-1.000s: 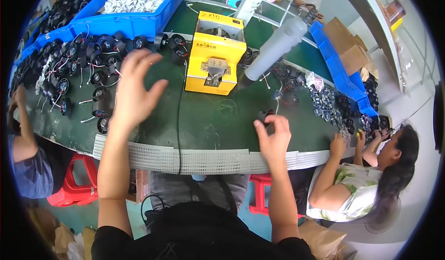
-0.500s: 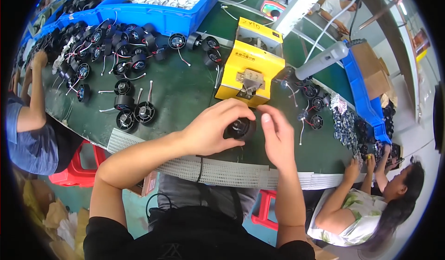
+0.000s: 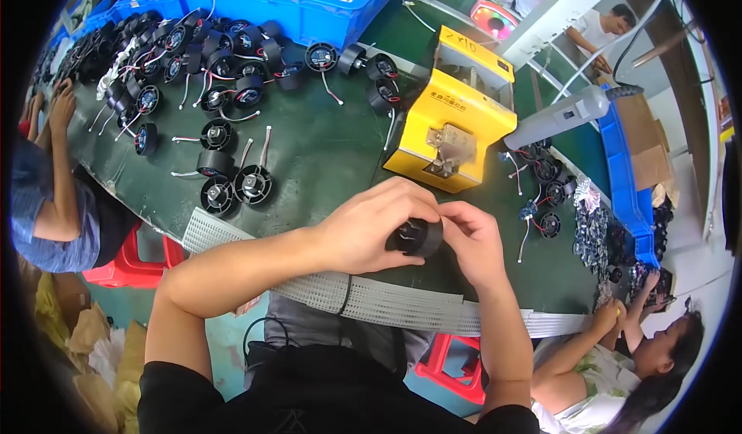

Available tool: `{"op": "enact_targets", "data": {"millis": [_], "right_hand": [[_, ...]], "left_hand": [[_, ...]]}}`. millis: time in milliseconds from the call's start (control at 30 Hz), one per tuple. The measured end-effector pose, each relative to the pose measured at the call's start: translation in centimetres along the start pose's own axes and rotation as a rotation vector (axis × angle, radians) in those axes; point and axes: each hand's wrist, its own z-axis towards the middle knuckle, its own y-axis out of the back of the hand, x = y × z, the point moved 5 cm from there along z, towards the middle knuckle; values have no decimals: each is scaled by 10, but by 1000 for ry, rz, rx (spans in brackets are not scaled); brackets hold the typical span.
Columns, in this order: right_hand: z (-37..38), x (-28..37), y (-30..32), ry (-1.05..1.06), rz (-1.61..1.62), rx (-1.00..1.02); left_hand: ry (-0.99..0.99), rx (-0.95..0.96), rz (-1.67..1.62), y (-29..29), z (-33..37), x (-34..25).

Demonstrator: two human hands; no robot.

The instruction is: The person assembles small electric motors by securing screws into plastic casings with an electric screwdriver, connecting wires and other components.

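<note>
The left hand [image 3: 369, 231] grasps a round black plastic housing [image 3: 421, 239] above the green table [image 3: 321, 167]; the right hand [image 3: 478, 250], fingers spread a moment ago, now pinches in at its edge, hold unclear, bringing both hands to it. Beyond are a yellow boxy machine [image 3: 464, 103], a blue plastic bin [image 3: 340, 23] and a co-worker [image 3: 593, 38].

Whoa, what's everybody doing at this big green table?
The person in the middle holds a round black part in the left hand, and the right hand is up against its right edge. A yellow machine stands just beyond. More black parts with wires lie off to the left, near a blue bin. Other people sit on both sides.
</note>
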Motion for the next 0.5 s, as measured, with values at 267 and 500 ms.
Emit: {"op": "enact_targets", "data": {"millis": [267, 500], "right_hand": [[1, -11, -12, 61, 469, 12], [-5, -9, -13, 355, 365, -29]], "left_hand": [[215, -104, -50, 6, 1, 7], [805, -92, -919, -11, -15, 36]]}}
